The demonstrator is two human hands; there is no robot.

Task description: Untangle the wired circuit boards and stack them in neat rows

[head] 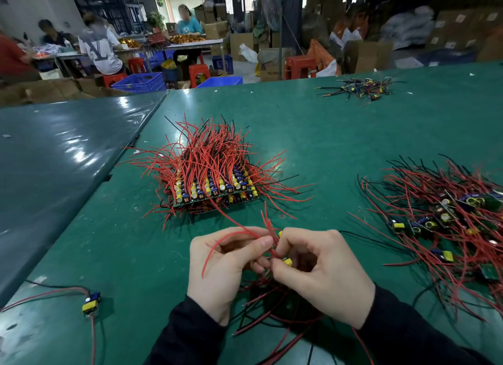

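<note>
Both hands meet low in the middle of the view over the green table (313, 136). My left hand (223, 266) pinches red wires (231, 232) between thumb and fingers. My right hand (318, 269) grips a small circuit board with a yellow part (287, 261); more red and black wires hang below the hands. A neat stack of boards (212, 190) in rows, wires fanning back, lies just beyond the hands. A tangled heap of wired boards (446, 217) lies at the right.
One loose board with a yellow part (91, 304) lies at the near left. A small pile of wire scraps (359, 88) sits at the far right of the table. People work at tables in the background, among blue crates, red stools and cardboard boxes.
</note>
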